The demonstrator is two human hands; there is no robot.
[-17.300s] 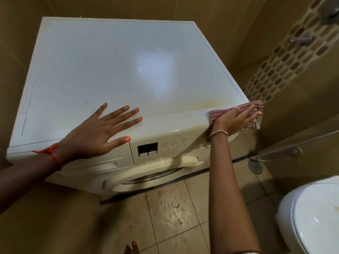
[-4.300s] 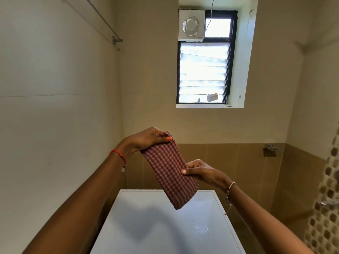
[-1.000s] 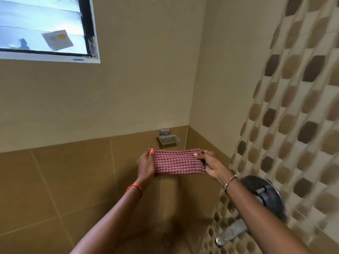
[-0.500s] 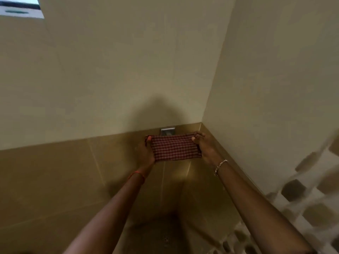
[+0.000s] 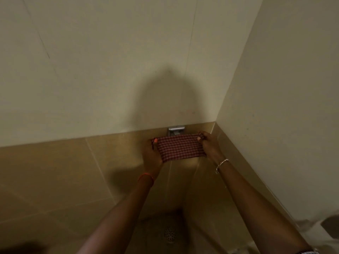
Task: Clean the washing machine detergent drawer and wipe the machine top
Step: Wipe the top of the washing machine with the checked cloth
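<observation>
Head view: both arms reach forward into a wall corner. Red checked cloth (image 5: 180, 147) is folded into a flat band and stretched level between the two hands, in the air, just in front of a small metal wall bracket (image 5: 176, 130).

Left hand (image 5: 151, 156) is pinched shut on the cloth's left end, thumb with orange nail on top at the upper left corner. Right hand (image 5: 209, 144) is clamped on the right end, fingers curled over the upper right corner. Cloth's top edge sits just under the bracket and covers its lower part; can't tell whether they touch. Bottom edge hangs free and slopes slightly down toward the right.

Bracket is mounted right at the line where the brown tile (image 5: 55, 171) meets the pale upper wall (image 5: 110, 61). Side wall (image 5: 284, 107) joins near the right hand, so little room on that side. Left of the left hand the tiled wall runs open and bare. Below the hands the space is open down to the floor, with a round floor drain (image 5: 169, 234) between the forearms.

Orange thread band (image 5: 146, 177) on the left wrist, bead bracelet (image 5: 221, 165) on the right. Washing machine isn't in this view. Frame is dim and a bit soft.
</observation>
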